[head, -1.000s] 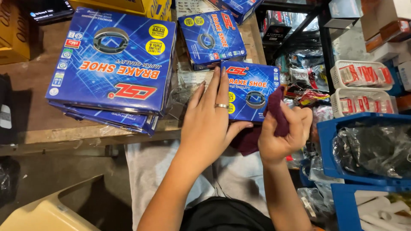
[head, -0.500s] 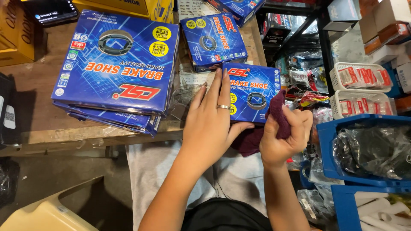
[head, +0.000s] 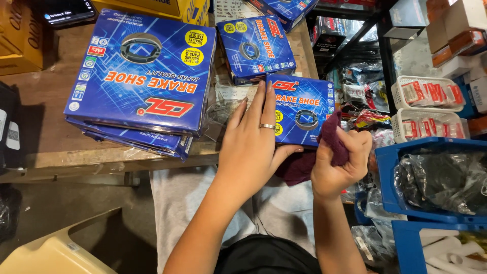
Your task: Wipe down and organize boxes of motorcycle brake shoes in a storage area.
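My left hand, a ring on one finger, lies flat with fingers spread on a small blue printed box at the wooden table's front edge. Gripped in my right hand is a bunched dark maroon cloth, which touches the box's right edge and hangs below it. A second small blue box lies just behind. To the left sits a stack of large blue boxes.
The wooden table holds yellow cartons at the back left. On the right stand blue plastic bins with bagged parts and white baskets of red packets. A cream plastic chair is low left.
The view has shifted slightly; both hands stay on the small box and cloth, with the cloth hand barely moving against the box's right edge.
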